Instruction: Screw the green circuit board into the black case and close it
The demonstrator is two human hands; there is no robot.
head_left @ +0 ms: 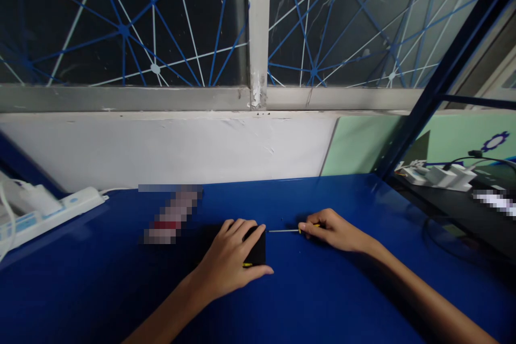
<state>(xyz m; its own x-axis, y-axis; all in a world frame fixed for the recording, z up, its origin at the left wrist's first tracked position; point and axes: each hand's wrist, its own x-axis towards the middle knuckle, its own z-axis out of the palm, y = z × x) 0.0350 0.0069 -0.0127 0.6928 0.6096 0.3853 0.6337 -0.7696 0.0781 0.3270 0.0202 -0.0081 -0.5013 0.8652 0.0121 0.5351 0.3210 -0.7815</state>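
My left hand (229, 258) lies over a black box (258, 250), its fingers across the top and its thumb along the near side. A small yellow mark shows on the box near the thumb. In my right hand (328, 230) is a screwdriver (284, 231), its yellow handle mostly covered by my closed fingers. The thin metal shaft points left, level with the table, and its tip is at the right side of the box. Whether the tip sits in a screw is too small to tell.
A blurred-out, long item (173, 215) lies on the blue table (322, 301), left of the box. At the far left is a white power strip (76, 204) with cables. White plugs (449, 176) stand on a dark surface beyond the blue frame post (423, 97). A white wall and windows rise behind.
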